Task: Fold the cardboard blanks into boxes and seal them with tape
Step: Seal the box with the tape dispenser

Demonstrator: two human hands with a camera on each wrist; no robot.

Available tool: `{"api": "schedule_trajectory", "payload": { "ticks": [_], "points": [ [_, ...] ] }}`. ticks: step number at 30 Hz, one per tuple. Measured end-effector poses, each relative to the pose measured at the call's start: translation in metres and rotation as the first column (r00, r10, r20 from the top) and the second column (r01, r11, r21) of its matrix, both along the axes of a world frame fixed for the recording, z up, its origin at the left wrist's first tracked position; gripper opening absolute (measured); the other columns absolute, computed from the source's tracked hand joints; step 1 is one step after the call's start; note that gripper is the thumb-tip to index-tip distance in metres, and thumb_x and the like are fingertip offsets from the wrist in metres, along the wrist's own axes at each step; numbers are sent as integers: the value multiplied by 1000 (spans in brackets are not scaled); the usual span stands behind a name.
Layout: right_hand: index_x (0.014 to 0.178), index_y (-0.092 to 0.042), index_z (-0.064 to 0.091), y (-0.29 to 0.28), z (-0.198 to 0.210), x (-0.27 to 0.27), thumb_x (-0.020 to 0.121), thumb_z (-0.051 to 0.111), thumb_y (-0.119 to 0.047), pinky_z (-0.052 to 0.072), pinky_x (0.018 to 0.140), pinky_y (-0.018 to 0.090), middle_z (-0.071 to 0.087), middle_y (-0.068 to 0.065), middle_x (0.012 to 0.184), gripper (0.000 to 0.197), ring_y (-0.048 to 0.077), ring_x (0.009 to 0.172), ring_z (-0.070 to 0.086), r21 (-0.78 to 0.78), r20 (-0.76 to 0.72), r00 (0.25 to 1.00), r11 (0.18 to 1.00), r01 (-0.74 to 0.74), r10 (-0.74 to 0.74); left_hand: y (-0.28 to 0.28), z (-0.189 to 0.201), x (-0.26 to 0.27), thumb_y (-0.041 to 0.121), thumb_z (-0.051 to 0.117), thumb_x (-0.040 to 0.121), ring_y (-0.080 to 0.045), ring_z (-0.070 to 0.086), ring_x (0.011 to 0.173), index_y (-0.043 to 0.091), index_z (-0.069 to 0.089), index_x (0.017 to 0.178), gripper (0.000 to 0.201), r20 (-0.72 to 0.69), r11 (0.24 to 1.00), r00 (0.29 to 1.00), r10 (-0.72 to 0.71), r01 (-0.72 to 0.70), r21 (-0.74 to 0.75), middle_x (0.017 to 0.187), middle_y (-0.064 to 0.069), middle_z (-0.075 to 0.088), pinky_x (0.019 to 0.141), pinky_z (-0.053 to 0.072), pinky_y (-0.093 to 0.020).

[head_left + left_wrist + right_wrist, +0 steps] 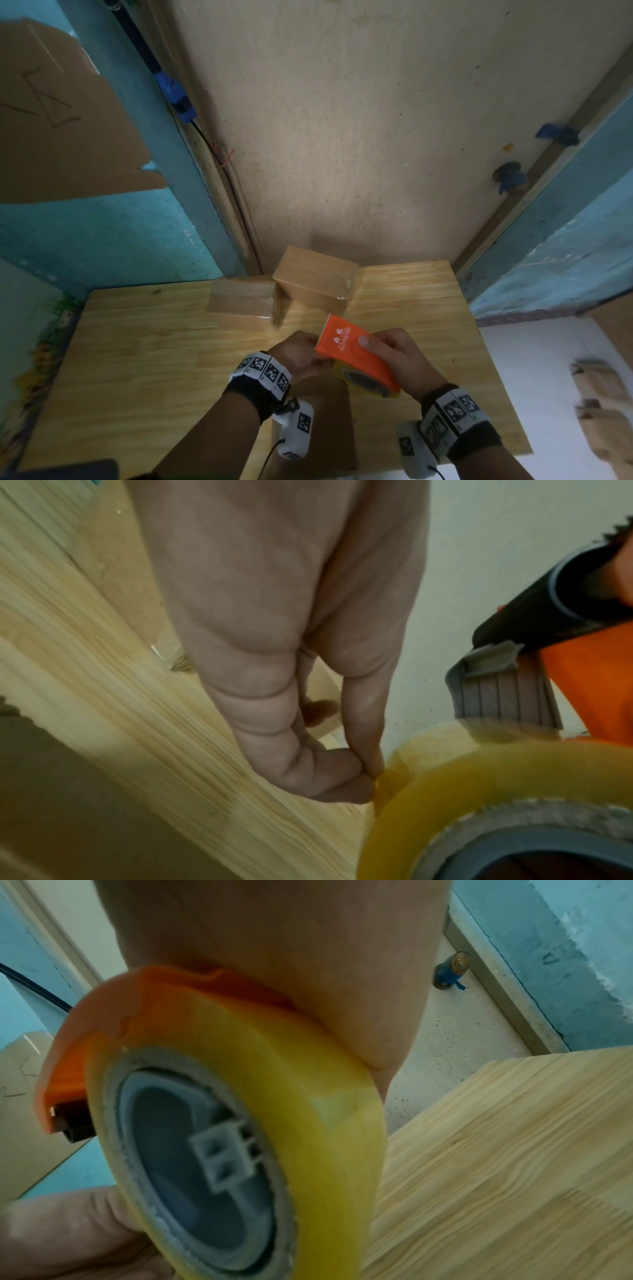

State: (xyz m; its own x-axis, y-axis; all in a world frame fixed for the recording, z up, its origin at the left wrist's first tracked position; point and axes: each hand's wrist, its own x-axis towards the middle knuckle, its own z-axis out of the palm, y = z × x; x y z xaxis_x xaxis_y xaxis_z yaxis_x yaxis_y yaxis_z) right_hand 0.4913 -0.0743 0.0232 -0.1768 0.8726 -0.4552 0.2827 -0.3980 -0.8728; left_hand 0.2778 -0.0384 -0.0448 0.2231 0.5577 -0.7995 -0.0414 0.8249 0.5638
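Note:
My right hand [387, 349] grips an orange tape dispenser [356, 356] above the wooden table [137, 359], thumb on its top. It carries a yellowish tape roll [308, 1123] on a grey hub. My left hand [301, 353] is at the dispenser's toothed front end. In the left wrist view its thumb and finger [363, 772] pinch together against the tape roll [479, 777], seemingly on the tape's loose end. A brown cardboard piece [318, 421] lies on the table under my wrists. Two folded cardboard boxes [246, 301] [315, 281] stand at the table's far edge.
A large cardboard sheet [61, 120] leans on the blue wall at left. A black cable with a blue fitting [178, 96] runs down the wall corner. Small blue items [510, 174] lie on the floor at right. Wooden pieces [599, 394] lie beyond the table's right edge.

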Motion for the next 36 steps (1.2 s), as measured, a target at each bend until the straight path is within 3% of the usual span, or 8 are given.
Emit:
{"api": "schedule_trajectory", "payload": {
  "ticks": [5,10,14,18,23,26,32,36],
  "points": [
    [105,-8,71,-1,-3,1,74,76,-73,63,72,50,74,11,98,72,25,77,77,-5,-14,1000,1000,-15,15,-9,5,6,0,58,98,-14,67,66,4,63,89,11,69,999,997,42,-40,-33,69,-6,71,63,54,-23],
    [98,-17,64,-3,-5,5,97,67,-41,58,69,34,67,2,98,25,13,77,70,-25,-23,1000,1000,7,-8,-14,6,1,-4,61,95,-15,74,67,-1,64,103,9,173,993,982,77,-60,-102,82,-11,74,60,57,-24],
    [98,-7,75,-4,-10,6,73,73,-80,62,78,57,78,13,95,78,29,82,78,0,7,1000,1000,-17,17,-15,0,0,-1,68,90,-21,77,80,-4,65,113,23,156,993,983,94,-82,-83,94,-16,76,69,59,-28],
    [100,-3,76,-5,-13,8,72,69,-78,60,74,64,78,16,95,79,34,81,78,16,-5,1000,1000,-26,26,-14,-8,4,0,65,93,-21,74,77,-2,66,98,5,121,991,987,109,-99,-87,86,-15,74,76,58,-30],
    [96,-3,74,-5,-19,12,73,71,-76,57,54,40,76,15,87,77,30,67,75,8,-11,1000,1000,-23,23,-13,-15,11,5,55,102,-17,64,70,1,64,86,19,41,988,992,118,-113,-102,75,-10,66,71,52,-29],
    [89,0,73,-6,-20,14,75,72,-74,54,52,38,74,13,77,75,29,59,71,18,-25,999,999,-39,39,-14,-21,14,9,57,101,-17,60,70,3,64,86,18,16,989,993,117,-115,-93,74,-9,63,72,46,-28],
    [94,-4,76,-6,-24,16,75,71,-75,57,71,68,77,17,89,74,40,77,76,22,-12,999,998,-53,53,-19,-27,19,9,58,101,-27,63,92,4,62,100,7,28,999,998,51,-50,-21,91,-13,63,93,51,-36],
    [104,-4,74,-3,-29,16,71,73,-79,60,79,66,79,16,95,82,34,82,78,-8,-3,1000,1000,-13,13,-9,-84,12,32,72,89,-52,61,116,-7,63,118,49,-43,996,998,-43,46,71,116,-33,65,113,41,-60]
  ]
}}
